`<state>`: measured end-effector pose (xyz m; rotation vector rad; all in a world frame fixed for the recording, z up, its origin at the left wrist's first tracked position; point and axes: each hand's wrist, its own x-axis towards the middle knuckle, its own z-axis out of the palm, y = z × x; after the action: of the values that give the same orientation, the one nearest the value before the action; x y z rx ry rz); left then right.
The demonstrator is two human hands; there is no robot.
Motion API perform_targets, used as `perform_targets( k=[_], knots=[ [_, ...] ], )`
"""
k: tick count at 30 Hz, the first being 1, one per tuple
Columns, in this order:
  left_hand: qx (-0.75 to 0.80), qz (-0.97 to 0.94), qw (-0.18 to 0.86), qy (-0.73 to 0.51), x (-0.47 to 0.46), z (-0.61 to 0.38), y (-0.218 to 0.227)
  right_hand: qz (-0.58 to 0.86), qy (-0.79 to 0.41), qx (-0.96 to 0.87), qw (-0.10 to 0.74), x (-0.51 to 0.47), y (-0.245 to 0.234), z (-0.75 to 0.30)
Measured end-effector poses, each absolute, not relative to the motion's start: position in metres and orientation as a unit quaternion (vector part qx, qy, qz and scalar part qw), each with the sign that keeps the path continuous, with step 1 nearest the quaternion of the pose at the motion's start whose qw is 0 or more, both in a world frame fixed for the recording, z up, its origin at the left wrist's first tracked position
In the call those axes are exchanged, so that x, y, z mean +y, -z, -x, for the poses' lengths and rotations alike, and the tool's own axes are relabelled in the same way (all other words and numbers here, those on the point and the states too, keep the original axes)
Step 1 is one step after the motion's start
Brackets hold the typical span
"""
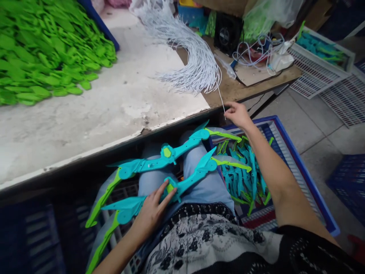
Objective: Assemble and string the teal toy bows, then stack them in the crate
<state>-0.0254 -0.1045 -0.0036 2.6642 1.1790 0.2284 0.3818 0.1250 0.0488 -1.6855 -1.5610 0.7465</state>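
Two turquoise-and-green toy bows lie across my lap, the farther bow (pixel 151 163) nearer the table and the nearer bow (pixel 195 179) closer to my waist. My left hand (pixel 154 205) lies over the nearer bow, its visible fingers stretched out and apart around the green centre piece; the thumb is hidden. Beyond the table edge, my right hand (pixel 236 114) pinches the end of one white cord (pixel 221 99). That cord runs up to a thick bundle of white cords (pixel 196 61) hanging over the table's corner area.
Green plastic parts (pixel 51 49) are heaped on the white tabletop (pixel 128 83). A blue-rimmed crate (pixel 296 156) at my right contains several more toy bows (pixel 239 171). Farther back are a black fan (pixel 228 32), tangled cable (pixel 253 53) and a white basket (pixel 325 49).
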Motion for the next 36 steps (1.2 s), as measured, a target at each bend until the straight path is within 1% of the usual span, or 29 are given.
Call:
perform_targets(
  k=[4, 6, 9, 11, 15, 17, 20, 23, 28, 36],
  knots=[
    [0.368, -0.909, 0.186, -0.067, -0.110, 0.040, -0.014, 0.646, -0.443, -0.547, 0.296, 0.056, -0.046, -0.415],
    [0.365, -0.899, 0.227, -0.087, -0.099, 0.042, -0.028, 0.656, -0.450, -0.512, 0.326, 0.026, -0.037, -0.427],
    [0.425, -0.843, 0.295, -0.148, -0.057, 0.019, -0.043, 0.685, -0.356, -0.474, 0.424, 0.001, -0.017, -0.432],
    [0.470, -0.784, 0.375, -0.155, -0.018, -0.019, -0.043, 0.699, -0.300, -0.472, 0.446, -0.004, -0.004, -0.429],
    [0.485, -0.651, 0.569, -0.127, 0.044, -0.117, -0.025, 0.715, -0.220, -0.513, 0.421, -0.006, 0.012, -0.424],
    [0.473, -0.546, 0.680, -0.124, 0.058, -0.159, -0.011, 0.717, -0.180, -0.537, 0.406, -0.007, 0.016, -0.423],
    [0.455, -0.400, 0.787, -0.121, 0.067, -0.199, 0.007, 0.705, -0.141, -0.584, 0.378, -0.009, 0.019, -0.425],
    [0.446, -0.327, 0.829, -0.087, 0.074, -0.221, 0.020, 0.675, -0.103, -0.641, 0.350, -0.012, 0.020, -0.426],
    [0.400, -0.281, 0.872, -0.022, 0.085, -0.247, 0.036, 0.647, -0.053, -0.691, 0.319, -0.017, 0.018, -0.428],
    [0.305, -0.290, 0.906, 0.050, 0.089, -0.268, 0.053, 0.636, -0.082, -0.714, 0.282, -0.017, 0.016, -0.427]
  ],
)
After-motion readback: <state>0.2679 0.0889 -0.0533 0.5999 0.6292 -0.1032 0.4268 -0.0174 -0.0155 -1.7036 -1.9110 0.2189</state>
